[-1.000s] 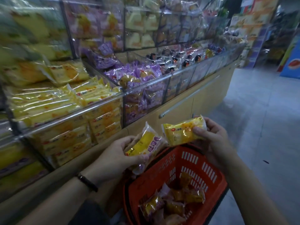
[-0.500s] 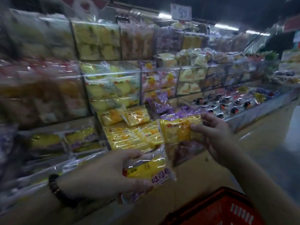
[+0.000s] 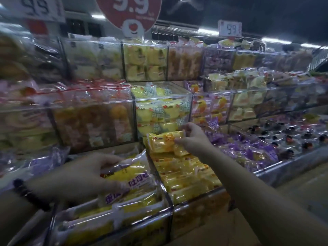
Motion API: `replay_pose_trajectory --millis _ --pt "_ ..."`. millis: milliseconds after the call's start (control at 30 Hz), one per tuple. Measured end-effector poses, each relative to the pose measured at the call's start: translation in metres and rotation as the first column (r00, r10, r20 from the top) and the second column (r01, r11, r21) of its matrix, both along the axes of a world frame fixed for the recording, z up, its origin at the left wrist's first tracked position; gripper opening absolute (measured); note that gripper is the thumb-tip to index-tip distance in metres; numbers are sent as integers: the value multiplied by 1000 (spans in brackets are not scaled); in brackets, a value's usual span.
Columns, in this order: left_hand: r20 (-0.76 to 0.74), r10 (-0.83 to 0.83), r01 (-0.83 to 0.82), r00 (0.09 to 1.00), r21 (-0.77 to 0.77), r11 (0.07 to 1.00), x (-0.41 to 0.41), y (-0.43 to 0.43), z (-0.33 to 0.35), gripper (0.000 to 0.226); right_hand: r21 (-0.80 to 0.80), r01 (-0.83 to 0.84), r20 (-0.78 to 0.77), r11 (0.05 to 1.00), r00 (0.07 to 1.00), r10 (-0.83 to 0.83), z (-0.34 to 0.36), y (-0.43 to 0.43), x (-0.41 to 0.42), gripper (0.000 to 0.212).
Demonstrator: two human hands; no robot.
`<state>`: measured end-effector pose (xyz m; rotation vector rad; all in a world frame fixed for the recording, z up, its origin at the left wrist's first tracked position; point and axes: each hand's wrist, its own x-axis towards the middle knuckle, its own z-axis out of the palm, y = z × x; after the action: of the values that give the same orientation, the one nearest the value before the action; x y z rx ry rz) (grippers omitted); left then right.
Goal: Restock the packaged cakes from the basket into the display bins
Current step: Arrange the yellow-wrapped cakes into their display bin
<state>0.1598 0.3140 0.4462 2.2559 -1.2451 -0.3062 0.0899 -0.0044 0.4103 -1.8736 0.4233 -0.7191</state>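
Both hands have risen from the basket, now out of frame, to the clear acrylic bins. The right hand pinches a yellow packaged cake in its fingers above the stacked yellow packs, near the bin's back wall. The left hand grips a yellow-and-purple toast pack over the neighbouring bin, beside the divider.

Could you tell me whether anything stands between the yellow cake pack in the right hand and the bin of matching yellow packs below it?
Nothing visible does. The right hand holds the yellow cake pack directly over the open-topped bin of matching packs, with no lid or other item between them.
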Motion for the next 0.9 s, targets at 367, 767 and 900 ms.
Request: replay_pose_trajectory --millis 367,767,900 --pt "264 98 -140 960 148 979 84 23 -20 59 -611 84 -222 787 936 -273 -6 19 50 28" --pt "548 107 -275 829 235 932 99 19 -28 52 -792 -39 -290 610 902 -319 3 29 54 67" --pt "597 104 -345 795 306 888 97 14 -28 49 -841 -123 -288 527 927 -242 7 41 49 60"
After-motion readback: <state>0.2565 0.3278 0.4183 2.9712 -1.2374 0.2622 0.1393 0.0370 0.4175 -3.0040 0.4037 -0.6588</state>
